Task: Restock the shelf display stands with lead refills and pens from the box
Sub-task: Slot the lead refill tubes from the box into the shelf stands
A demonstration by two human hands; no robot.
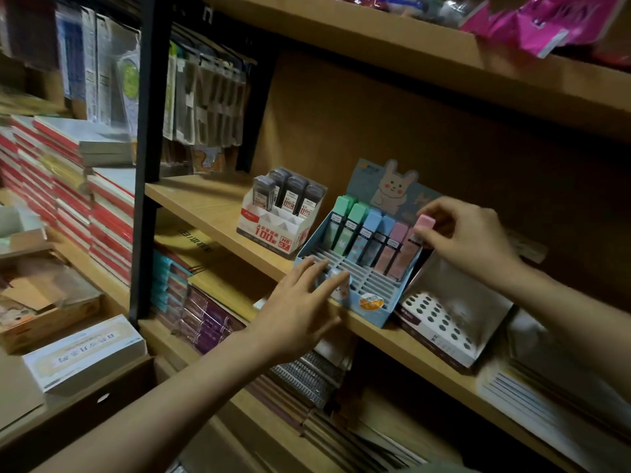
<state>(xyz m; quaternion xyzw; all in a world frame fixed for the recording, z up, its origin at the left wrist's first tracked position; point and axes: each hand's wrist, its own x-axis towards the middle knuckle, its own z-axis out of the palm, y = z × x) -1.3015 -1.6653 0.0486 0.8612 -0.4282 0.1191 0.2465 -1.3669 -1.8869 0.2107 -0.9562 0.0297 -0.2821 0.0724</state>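
A blue slotted display stand point(370, 310) with a rabbit card stands on the wooden shelf point(208, 204). Its back row holds green, blue and pink lead refill cases point(367, 233). My right hand point(467, 235) pinches a pink refill case point(423, 222) by its cap at the right end of that row. My left hand point(300, 302) rests with straight fingers on the stand's front left corner, over its empty front slots. A white and red stand of black refill tubes point(285, 213) sits to the left. A white pen stand with round holes point(440, 322) sits empty to the right.
An upper shelf point(426, 46) overhangs the stands. Notebooks and spiral pads fill the shelf below point(307, 373). Stacked red and white books point(68, 199) and hanging packets point(205, 97) lie to the left, past a black post point(146, 165). A white box point(85, 353) lies lower left.
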